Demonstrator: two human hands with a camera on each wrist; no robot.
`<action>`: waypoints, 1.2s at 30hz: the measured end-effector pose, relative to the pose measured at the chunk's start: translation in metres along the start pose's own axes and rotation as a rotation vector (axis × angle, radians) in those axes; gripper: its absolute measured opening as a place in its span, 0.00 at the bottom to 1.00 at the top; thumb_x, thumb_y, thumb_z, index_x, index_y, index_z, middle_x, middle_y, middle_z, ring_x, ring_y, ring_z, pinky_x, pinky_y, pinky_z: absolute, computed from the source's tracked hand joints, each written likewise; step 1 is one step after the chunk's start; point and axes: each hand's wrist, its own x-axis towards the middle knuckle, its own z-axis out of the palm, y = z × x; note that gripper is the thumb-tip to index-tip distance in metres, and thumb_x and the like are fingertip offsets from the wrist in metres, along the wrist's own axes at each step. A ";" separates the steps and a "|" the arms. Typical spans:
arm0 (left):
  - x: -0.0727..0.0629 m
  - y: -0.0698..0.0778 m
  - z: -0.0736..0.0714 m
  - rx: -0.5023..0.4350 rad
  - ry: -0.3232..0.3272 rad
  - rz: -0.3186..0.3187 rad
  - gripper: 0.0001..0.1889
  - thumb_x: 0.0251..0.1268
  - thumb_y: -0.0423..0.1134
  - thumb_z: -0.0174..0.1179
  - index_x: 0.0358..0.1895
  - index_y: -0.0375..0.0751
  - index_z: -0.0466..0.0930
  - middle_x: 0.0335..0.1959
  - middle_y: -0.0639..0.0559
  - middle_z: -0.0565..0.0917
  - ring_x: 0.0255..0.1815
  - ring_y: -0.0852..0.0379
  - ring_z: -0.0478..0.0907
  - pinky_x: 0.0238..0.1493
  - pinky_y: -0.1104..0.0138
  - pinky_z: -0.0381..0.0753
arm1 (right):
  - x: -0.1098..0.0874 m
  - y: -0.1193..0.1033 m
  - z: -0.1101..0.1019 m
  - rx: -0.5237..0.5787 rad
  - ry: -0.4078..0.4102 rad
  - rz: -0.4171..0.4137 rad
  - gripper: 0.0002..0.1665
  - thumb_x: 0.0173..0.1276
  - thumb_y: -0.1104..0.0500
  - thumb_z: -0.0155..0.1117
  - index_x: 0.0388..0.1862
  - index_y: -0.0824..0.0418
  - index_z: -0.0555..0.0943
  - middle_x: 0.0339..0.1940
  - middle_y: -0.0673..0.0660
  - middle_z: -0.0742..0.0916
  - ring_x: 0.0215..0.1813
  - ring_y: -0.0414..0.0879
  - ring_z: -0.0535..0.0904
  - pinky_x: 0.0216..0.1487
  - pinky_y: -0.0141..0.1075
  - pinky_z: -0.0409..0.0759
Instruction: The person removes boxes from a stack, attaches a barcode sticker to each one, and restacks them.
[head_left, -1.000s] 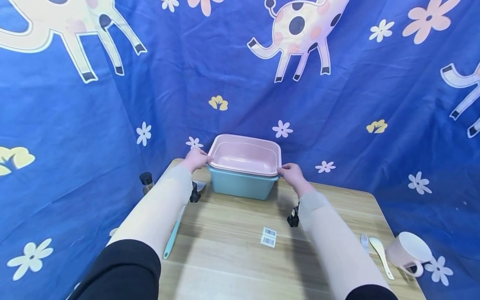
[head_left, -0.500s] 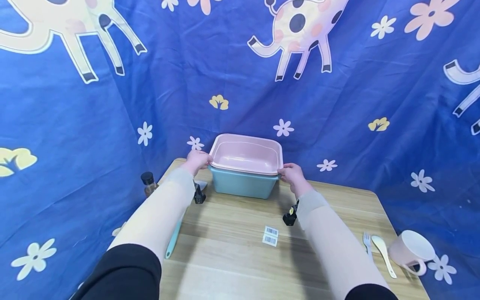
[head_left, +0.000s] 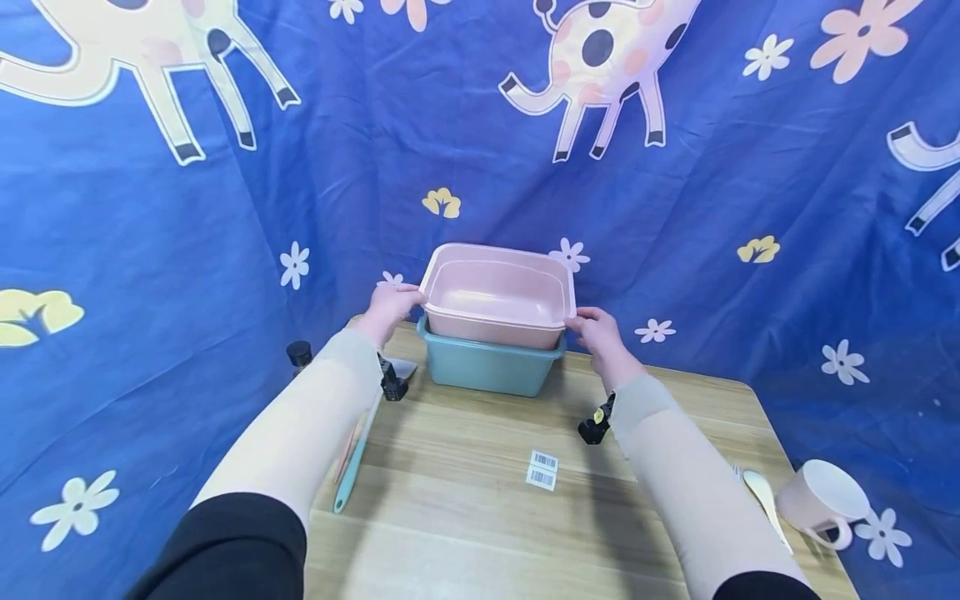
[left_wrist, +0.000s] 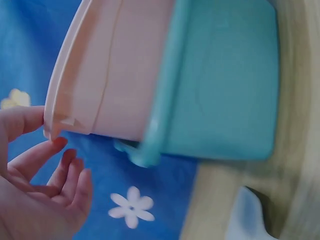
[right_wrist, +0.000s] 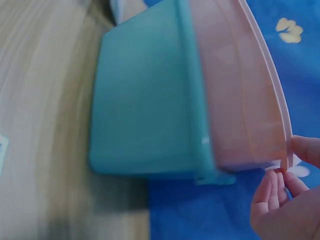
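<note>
A pink plastic basin (head_left: 495, 325) is raised partway out of a teal basin (head_left: 487, 367), its lower part still inside. My left hand (head_left: 392, 307) pinches the pink rim at the left end, thumb and forefinger on it in the left wrist view, the other fingers curled loosely below. At the right end my right hand (head_left: 597, 335) pinches the same rim between thumb and fingers, as the right wrist view shows. The teal basin stands on the wooden table (head_left: 450, 467) at its back edge, and neither hand touches it.
At left lie a teal-handled utensil (head_left: 352, 475) and a black-capped bottle (head_left: 299, 353), partly behind the arm. A pink mug (head_left: 821, 504) and white spoon (head_left: 765, 500) sit at right. Barcode labels (head_left: 542, 470) are on the table; a blue patterned cloth (head_left: 637, 208) hangs behind.
Both hands have moved up with the pink basin. More of its side now shows above the teal basin, which stays on the table.
</note>
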 end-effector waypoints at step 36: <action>-0.073 0.130 0.207 -0.173 -0.117 0.188 0.18 0.67 0.34 0.63 0.57 0.29 0.80 0.36 0.45 0.82 0.39 0.55 0.78 0.42 0.67 0.79 | -0.048 -0.047 -0.222 0.234 0.326 -0.070 0.17 0.70 0.68 0.59 0.57 0.64 0.81 0.45 0.50 0.81 0.42 0.40 0.74 0.44 0.29 0.72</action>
